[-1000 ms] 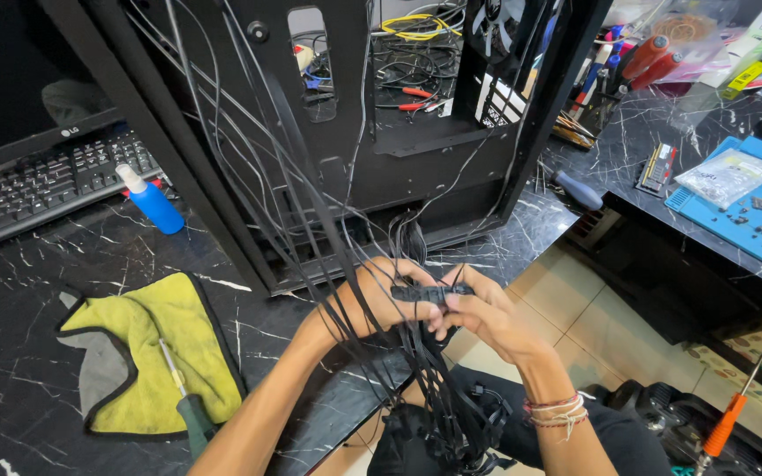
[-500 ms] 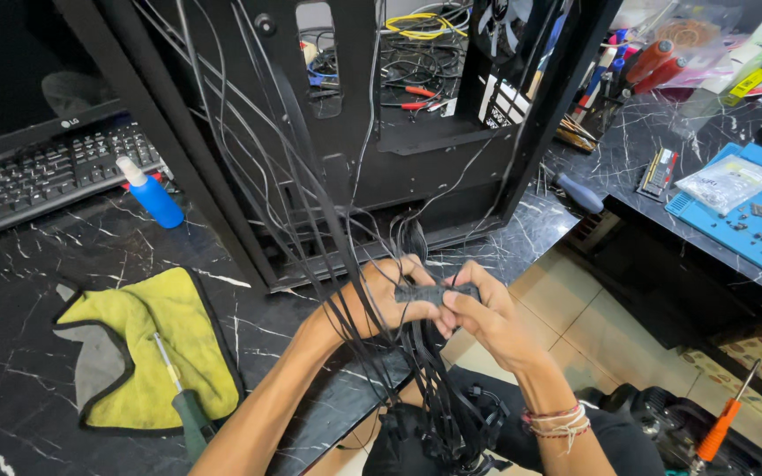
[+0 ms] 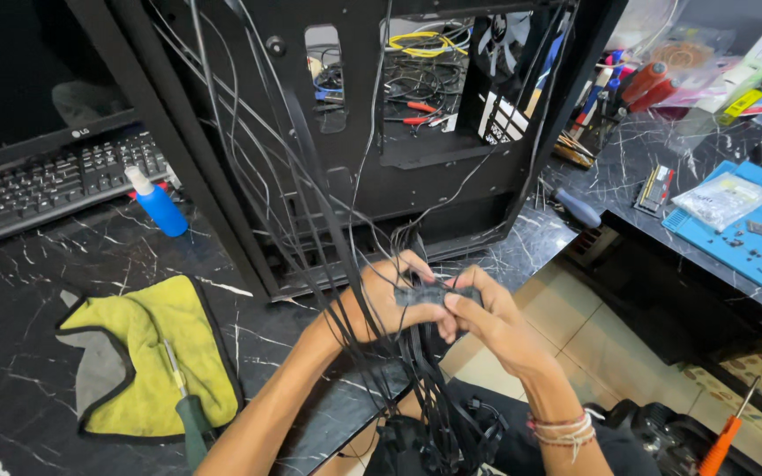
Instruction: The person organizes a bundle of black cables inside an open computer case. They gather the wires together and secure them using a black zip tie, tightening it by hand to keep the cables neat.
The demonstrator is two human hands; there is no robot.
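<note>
Both hands meet over a small black connector block [image 3: 435, 294], left hand [image 3: 388, 300] and right hand [image 3: 484, 319] pinching it at each end. Black cables [image 3: 310, 220] hang from the open PC case [image 3: 451, 189]. Yellow cloth [image 3: 156, 348] and green-handled screwdriver [image 3: 189, 414] sit nearby.

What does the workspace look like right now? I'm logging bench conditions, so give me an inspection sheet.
Surface: black marble-look table, white veins.
Job's things: small black connector held in front of the open black computer case.
Clutter: yellow cloth, green-handled screwdriver, blue bottle, keyboard.
Hands: left hand and right hand both pinch the connector.
Cables: black cable bundle hangs from the case over the left hand.
Surroundings: blue mat, orange-handled screwdriver, tiled floor.
</note>
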